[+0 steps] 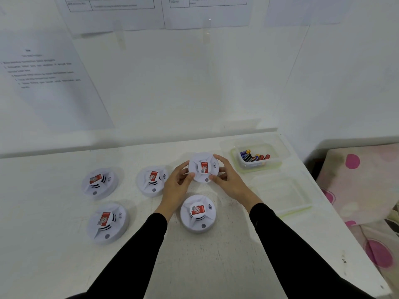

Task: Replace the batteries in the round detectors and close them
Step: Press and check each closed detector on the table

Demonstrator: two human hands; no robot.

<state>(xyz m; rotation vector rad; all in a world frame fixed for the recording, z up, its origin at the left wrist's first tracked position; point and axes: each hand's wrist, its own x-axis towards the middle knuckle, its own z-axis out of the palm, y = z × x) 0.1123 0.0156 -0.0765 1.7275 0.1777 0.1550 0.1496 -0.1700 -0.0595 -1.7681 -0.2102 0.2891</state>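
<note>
Both hands clasp one round detector (204, 167) at the far middle of the white table (54, 244). The left hand (176, 186) curls onto its left rim and the right hand (230, 182) onto its right rim, with the red label facing up. Whether it rests on the table or is lifted I cannot tell. Just nearer lies the near detector (198, 213). To the left are the middle detector (152, 180), far-left detector (99, 183) and near-left detector (108, 222). On the right, a clear tub (273, 165) holds batteries (254, 157), with an empty clear tray (280, 190) nearer.
</note>
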